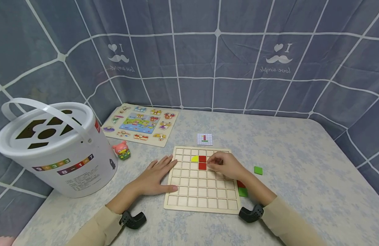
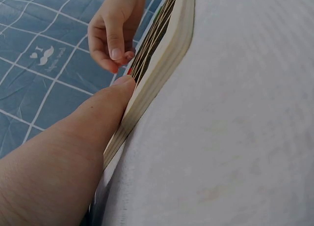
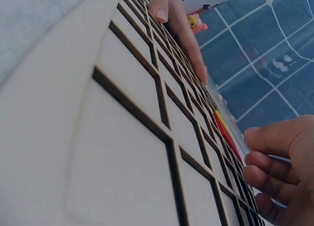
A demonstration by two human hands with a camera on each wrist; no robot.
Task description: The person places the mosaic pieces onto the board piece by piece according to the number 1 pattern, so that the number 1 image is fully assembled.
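Note:
A wooden grid board lies on the table. My left hand rests along its left edge, fingers extended, the thumb on the lower left border. Two red square tiles sit one above the other in the grid, and a yellow tile with a slanted or rounded corner lies left of the upper one. My right hand is over the board, its fingertips just right of the red tiles. In the right wrist view the right hand's fingers are loosely bent, with no tile visible between thumb and fingers.
A small pattern card lies behind the board. Green and red loose tiles lie to the right, partly under my forearm. On the left are a white bucket, a pink-headed figurine and a picture puzzle board.

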